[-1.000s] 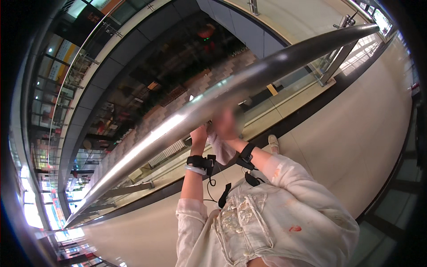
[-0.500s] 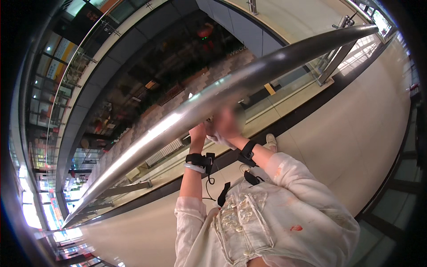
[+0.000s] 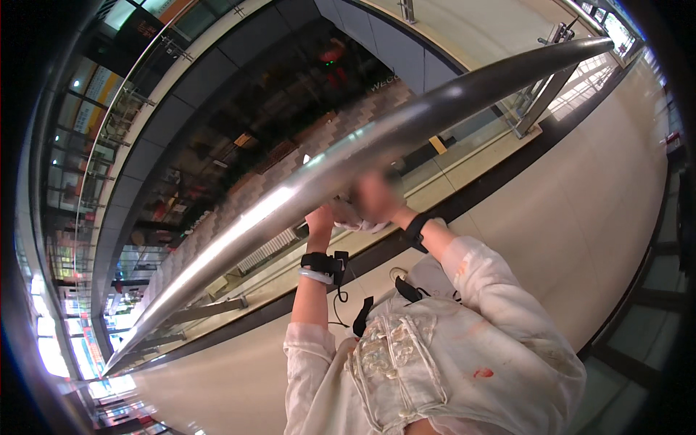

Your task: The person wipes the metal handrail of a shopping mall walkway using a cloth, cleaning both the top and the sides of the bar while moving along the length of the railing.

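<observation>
My left hand (image 3: 320, 217) is just under a thick, shiny metal handrail (image 3: 283, 194), its fingers partly hidden behind the rail. To its right, my right hand (image 3: 375, 197) is also below the rail, its fingers smeared by blur. A crumpled pale cloth (image 3: 351, 216) lies between the two hands, close against both. Which hand grips it cannot be made out. A black strap device (image 3: 319, 262) and a pale bangle (image 3: 317, 275) circle my left wrist; another black strap (image 3: 416, 230) is on my right wrist.
Glass panels on metal posts (image 3: 540, 105) stand under the handrail. Beyond it, an open drop shows a lower storey with patterned paving (image 3: 312, 148). A curved balcony railing (image 3: 109, 109) runs at far left. Glossy beige floor tiles (image 3: 536, 210) with a dark border lie on my side.
My right hand and wrist have shifted slightly right and up, while the cloth shows more between the hands. My left hand has barely moved. The light shoe at the right is out of sight.
</observation>
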Tool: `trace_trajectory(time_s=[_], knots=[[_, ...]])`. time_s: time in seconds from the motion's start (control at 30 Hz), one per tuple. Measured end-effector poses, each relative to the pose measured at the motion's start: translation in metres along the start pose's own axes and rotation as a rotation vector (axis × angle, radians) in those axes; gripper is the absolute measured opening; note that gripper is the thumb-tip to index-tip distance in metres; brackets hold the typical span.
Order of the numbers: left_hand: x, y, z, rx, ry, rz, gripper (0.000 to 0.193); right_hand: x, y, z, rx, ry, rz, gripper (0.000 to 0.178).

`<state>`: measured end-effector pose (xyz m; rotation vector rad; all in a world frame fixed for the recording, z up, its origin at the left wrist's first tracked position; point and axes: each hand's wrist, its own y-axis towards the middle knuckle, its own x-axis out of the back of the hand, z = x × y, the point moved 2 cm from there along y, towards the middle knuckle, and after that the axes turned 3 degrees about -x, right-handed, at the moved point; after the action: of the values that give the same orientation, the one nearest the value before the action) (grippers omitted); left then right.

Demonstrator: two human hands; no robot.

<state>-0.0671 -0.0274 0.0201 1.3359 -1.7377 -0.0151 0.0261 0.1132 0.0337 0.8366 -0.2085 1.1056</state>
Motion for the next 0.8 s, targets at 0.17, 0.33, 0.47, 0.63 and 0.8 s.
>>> trace_trajectory(time_s=[0.17,0.33,0.47,0.63,0.8], knots=[[0.000,0.000,0.013,0.103,-0.057,0.006,0.029,0.003,0.008,0.023,0.085,-0.228,-0.043,0.005],[0.003,0.002,-0.011,-0.004,0.017,-0.114,0.027,0.004,0.003,0.026,0.085,-0.239,-0.168,0.011],[0.006,0.004,-0.019,-0.202,0.072,-0.203,0.027,-0.013,0.004,-0.009,-0.081,0.005,-0.145,0.021],[0.003,0.003,-0.001,0.095,-0.041,0.020,0.028,-0.034,-0.004,-0.033,-0.690,0.305,0.185,0.042],[0.005,0.000,-0.011,0.035,0.031,-0.020,0.031,-0.028,-0.025,-0.018,-0.568,0.269,0.149,0.053]])
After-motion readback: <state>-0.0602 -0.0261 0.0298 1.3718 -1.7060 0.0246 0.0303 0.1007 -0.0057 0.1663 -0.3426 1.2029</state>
